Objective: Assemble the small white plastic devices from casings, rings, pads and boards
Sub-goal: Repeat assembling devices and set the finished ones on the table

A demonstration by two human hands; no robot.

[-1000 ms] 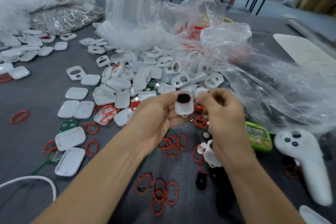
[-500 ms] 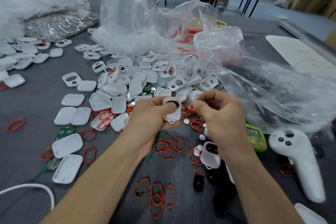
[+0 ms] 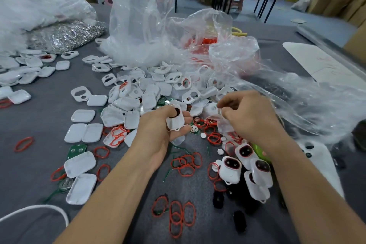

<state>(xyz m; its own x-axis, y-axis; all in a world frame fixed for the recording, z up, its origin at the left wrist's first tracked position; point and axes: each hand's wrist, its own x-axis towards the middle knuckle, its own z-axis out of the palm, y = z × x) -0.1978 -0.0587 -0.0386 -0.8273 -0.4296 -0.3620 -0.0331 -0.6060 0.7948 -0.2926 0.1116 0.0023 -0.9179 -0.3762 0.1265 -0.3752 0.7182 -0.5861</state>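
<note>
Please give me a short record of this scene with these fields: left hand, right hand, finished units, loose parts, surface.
left hand: grips a white casing with a dark pad in its opening
right hand: pinches a small white piece, kind unclear
finished units: white devices lying beside the right forearm
loose parts: red rings, casing pile, green board
surface: grey table

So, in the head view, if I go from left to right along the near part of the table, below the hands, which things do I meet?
white cord → white casing half → red rings → assembled devices → white controller
</note>
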